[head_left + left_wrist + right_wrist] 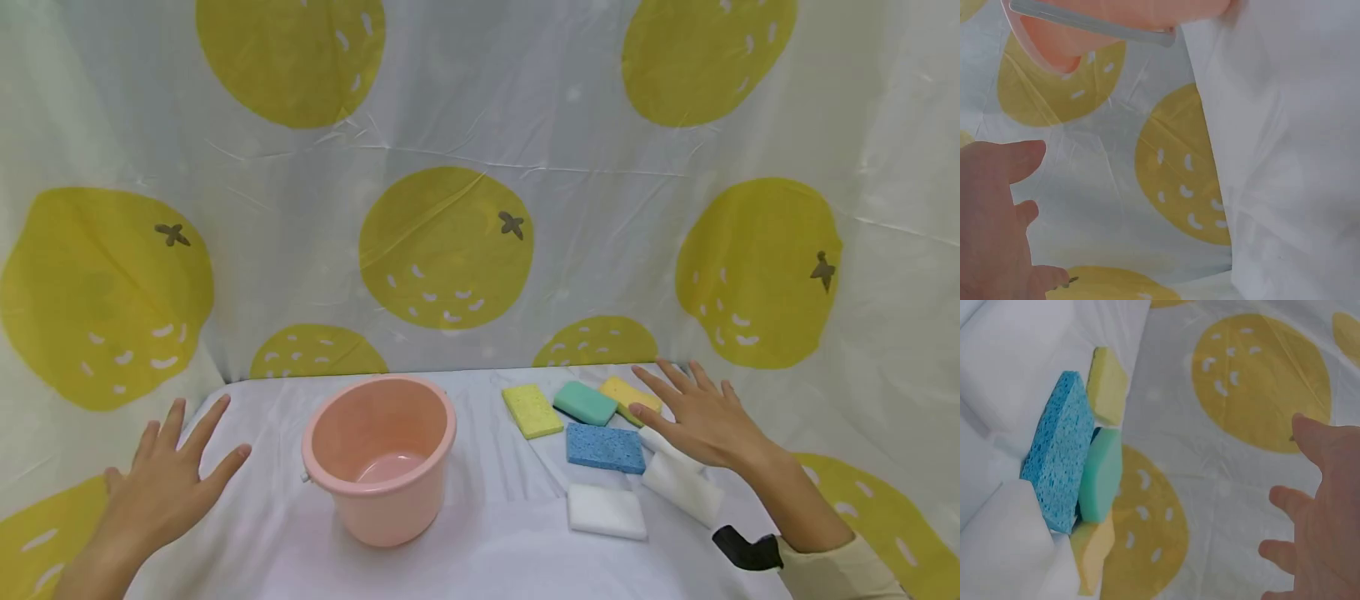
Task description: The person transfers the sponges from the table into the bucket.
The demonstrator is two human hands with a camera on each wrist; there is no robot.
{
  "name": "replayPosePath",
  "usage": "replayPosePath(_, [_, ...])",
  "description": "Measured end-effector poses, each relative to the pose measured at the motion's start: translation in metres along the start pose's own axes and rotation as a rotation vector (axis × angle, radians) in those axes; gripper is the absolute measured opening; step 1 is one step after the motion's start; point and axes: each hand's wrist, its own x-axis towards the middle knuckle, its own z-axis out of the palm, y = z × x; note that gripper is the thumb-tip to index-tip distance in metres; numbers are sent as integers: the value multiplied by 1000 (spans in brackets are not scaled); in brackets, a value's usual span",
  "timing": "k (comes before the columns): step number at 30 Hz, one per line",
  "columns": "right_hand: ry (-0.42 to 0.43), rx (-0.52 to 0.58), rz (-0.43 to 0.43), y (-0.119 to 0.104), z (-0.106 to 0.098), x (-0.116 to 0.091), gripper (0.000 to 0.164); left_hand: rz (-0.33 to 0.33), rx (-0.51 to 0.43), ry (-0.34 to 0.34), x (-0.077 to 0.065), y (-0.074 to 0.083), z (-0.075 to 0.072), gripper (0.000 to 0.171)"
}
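Observation:
My left hand hovers left of a pink bucket, fingers spread and holding nothing. The bucket stands upright on the white-covered table; its grey handle shows in the left wrist view. On the right, my right hand is held with spread fingers above the sponges, nothing in its grip. Near it lie a blue sponge, a green sponge, a yellow sponge and an orange-yellow sponge. Several white sponges lie closer to me, some partly under the right hand in the head view.
A white cloth covers the table. Behind and at both sides hangs a pale curtain printed with large yellow fruit. A black strap piece shows by my right sleeve.

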Motion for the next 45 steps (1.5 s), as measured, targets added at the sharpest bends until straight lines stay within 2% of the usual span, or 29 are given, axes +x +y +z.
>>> replayPosePath(6, [-1,34,-31,-2,2,0,73,33,-87,30,-4,11,-2,77])
replayPosePath(9, [5,45,-42,-3,4,-1,71,79,-210,29,-5,17,-3,75])
replayPosePath(12, [10,61,-51,-3,7,-2,69,105,-380,16,-5,25,-4,75])
replayPosePath(15, [15,80,-56,-3,10,-3,68,77,-532,-6,-4,37,-4,74])
replayPosePath(19, [30,82,-75,-3,15,-3,67,11,-680,-20,-3,56,-2,70])
replayPosePath(26, [109,91,-174,-6,23,-3,68,-43,-923,-41,0,79,15,69])
replayPosePath(34, [138,167,-202,-6,37,-4,67,-116,-1035,-50,0,93,37,69])
replayPosePath(41, [165,295,-266,-4,48,-4,62,-177,-1093,-102,1,93,43,66])
replayPosePath(45, [160,344,-298,-3,56,-9,60,-170,-1098,-96,0,94,45,64])
